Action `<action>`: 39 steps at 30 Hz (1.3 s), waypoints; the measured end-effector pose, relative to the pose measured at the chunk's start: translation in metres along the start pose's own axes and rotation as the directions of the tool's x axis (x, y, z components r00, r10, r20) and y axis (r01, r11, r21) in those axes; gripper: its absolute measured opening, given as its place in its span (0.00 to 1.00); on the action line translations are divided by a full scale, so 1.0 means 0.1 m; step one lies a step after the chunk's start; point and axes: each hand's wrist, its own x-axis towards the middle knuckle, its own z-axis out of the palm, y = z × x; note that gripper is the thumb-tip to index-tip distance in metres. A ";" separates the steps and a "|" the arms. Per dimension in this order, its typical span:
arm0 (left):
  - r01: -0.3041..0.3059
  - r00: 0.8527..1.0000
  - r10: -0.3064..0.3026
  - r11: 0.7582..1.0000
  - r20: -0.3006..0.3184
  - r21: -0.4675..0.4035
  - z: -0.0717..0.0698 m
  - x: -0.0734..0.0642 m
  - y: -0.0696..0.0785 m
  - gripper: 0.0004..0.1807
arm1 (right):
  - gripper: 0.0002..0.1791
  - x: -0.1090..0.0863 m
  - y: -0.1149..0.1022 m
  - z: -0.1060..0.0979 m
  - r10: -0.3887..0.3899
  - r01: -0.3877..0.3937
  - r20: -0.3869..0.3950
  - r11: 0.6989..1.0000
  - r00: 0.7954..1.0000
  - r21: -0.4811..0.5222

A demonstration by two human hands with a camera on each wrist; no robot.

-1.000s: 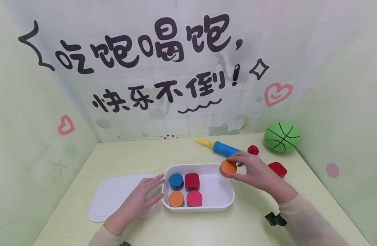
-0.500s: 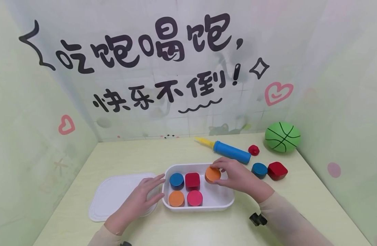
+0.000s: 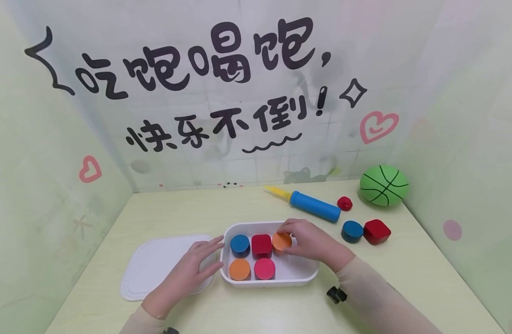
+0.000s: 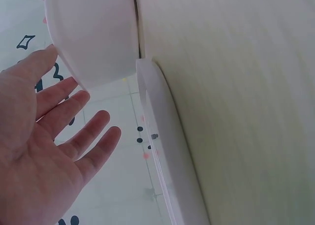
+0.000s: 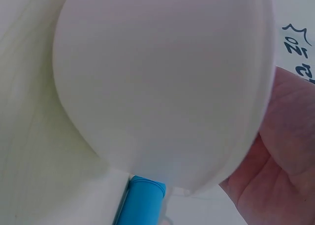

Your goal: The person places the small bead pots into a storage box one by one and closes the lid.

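Note:
My right hand [image 3: 307,240] reaches over the right side of a white box [image 3: 297,281]. Finger and thumb pinch an orange round block [image 3: 282,242] in the back row, close beside a red square block [image 3: 262,245]. Also in the box are a blue round block [image 3: 240,245], a second orange round block [image 3: 239,269] and a pink-red round block [image 3: 264,269]. My left hand [image 3: 193,266] has its fingers spread, with the tips touching the box's left rim. In the right wrist view the box wall [image 5: 162,87] hides the right fingertips and the block.
A white lid [image 3: 155,262] lies left of the box, partly under the left hand. To the right are a blue round block [image 3: 352,231] and a red square block [image 3: 377,231]. Behind stand a blue pump [image 3: 314,206], a small red piece [image 3: 345,203] and a green ball [image 3: 384,185].
The right hand has moved left and down with the orange round block, from over the box's right rim to beside the red square block. The left hand stays put.

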 end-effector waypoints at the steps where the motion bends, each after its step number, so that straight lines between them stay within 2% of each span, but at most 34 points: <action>1: -0.003 1.000 0.003 1.000 -0.001 0.000 0.00 0.00 0.00 0.29 | 0.29 0.01 0.01 0.01 0.005 -0.005 0.006 1.000 1.000 -0.004; 11: -0.021 1.000 0.021 1.000 -0.011 0.003 0.01 0.01 -0.03 0.29 | 0.27 0.06 0.07 0.07 0.001 -0.001 0.042 1.000 0.999 -0.002; 17: -0.018 1.000 0.018 1.000 -0.007 -0.002 -0.01 0.01 0.00 0.29 | 0.26 0.03 0.06 0.06 0.013 -0.012 0.038 1.000 0.999 -0.014; 24: -0.009 1.000 0.009 1.000 -0.002 0.003 0.00 0.01 0.00 0.29 | 0.26 -0.14 0.10 -0.03 0.051 -0.051 -0.044 0.999 0.998 0.005; 27: -0.019 1.000 0.019 1.000 -0.012 -0.001 0.01 0.00 -0.01 0.29 | 0.24 -0.27 0.17 -0.11 0.031 -0.028 -0.104 0.999 0.994 0.027; 32: -0.032 0.999 0.032 0.999 -0.021 -0.001 0.02 0.00 -0.02 0.29 | 0.21 -0.47 0.35 -0.24 -0.024 0.030 -0.202 0.999 0.979 0.029; 39: -0.026 0.999 0.026 1.000 -0.022 0.003 0.02 -0.01 -0.02 0.29 | 0.19 -0.72 0.67 -0.38 -0.005 -0.004 -0.248 0.999 0.969 -0.039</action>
